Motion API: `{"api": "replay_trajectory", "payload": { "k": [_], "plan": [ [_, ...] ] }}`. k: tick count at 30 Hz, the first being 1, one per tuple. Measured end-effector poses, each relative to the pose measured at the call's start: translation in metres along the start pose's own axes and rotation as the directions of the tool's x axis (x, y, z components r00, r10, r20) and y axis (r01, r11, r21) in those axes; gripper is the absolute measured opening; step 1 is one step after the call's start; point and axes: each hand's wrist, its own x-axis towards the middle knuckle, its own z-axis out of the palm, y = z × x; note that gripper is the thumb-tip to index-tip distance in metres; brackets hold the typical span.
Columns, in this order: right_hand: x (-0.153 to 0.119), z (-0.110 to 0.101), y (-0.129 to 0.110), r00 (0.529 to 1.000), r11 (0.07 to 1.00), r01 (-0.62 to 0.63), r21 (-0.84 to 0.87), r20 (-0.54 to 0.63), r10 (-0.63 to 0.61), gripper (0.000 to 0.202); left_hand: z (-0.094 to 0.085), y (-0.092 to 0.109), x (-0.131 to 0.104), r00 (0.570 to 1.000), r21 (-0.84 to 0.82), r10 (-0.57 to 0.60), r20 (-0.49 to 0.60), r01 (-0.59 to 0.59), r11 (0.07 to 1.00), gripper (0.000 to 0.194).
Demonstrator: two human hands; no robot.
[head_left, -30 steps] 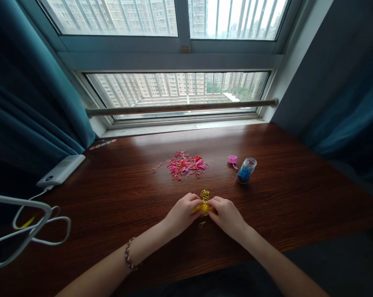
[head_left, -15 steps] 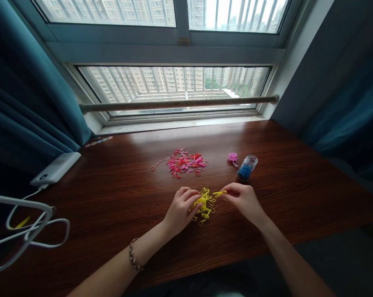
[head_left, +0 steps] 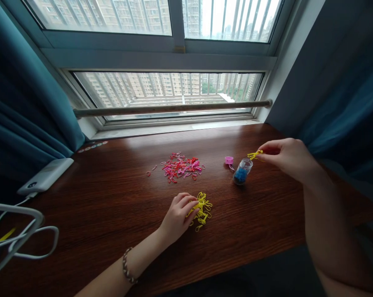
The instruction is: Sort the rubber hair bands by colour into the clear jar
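My right hand (head_left: 283, 156) pinches a few small yellow loop-shaped clips (head_left: 254, 155) between thumb and fingertips. They are held just above and to the right of the mouth of a small glass jar (head_left: 247, 164), which stands upright and has blue pieces (head_left: 241, 175) in its lower part. On the table, my left hand (head_left: 180, 214) rests at the left side of a pile of yellow clips (head_left: 204, 210). Its fingers curve over the pile's edge, with thumb and fingers apart; what lies under them is partly hidden.
A pink cap (head_left: 228, 160) lies beside the jar. Pink and red clips (head_left: 182, 167) form a loose heap farther back on the wooden table (head_left: 112, 194). A white power bank (head_left: 45, 176) with a white cable (head_left: 34, 255) is at the left, near a blue curtain (head_left: 25, 95). A window is behind.
My right hand has moved from beside the yellow pile, right and away from me, carrying the yellow clips to near the jar's mouth. My left hand stays at the pile. The view has shifted slightly.
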Motion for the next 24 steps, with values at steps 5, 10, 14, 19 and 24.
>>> {"api": "replay_trajectory", "payload": {
  "k": [5, 10, 14, 19, 24],
  "plan": [
    [0.029, 0.010, -0.002, 0.976, 0.982, 0.054, -0.182, 0.216, -0.013, 0.007, -0.001, 0.001, 0.001, 1.000, 0.009, -0.005, -0.008, 0.005, 1.000, 0.021],
    [0.038, 0.031, 0.005, 0.962, 0.957, 0.030, -0.287, 0.267, 0.050, 0.010, -0.001, 0.001, 0.000, 1.000, 0.018, -0.018, -0.004, 0.018, 1.000, 0.020],
    [0.039, 0.034, 0.005, 0.960, 0.952, 0.022, -0.307, 0.274, 0.066, 0.012, -0.002, 0.002, 0.000, 1.000, 0.020, -0.018, 0.008, 0.018, 1.000, 0.020],
    [0.037, 0.036, 0.003, 0.965, 0.944, 0.039, -0.328, 0.258, 0.049, 0.011, -0.001, 0.002, 0.000, 1.000, 0.019, -0.016, 0.011, 0.015, 1.000, 0.020],
    [0.034, 0.037, 0.004, 0.973, 0.949, 0.078, -0.307, 0.229, -0.006, 0.008, -0.001, 0.001, 0.001, 1.000, 0.016, -0.012, -0.003, 0.012, 1.000, 0.020]
  ]
}}
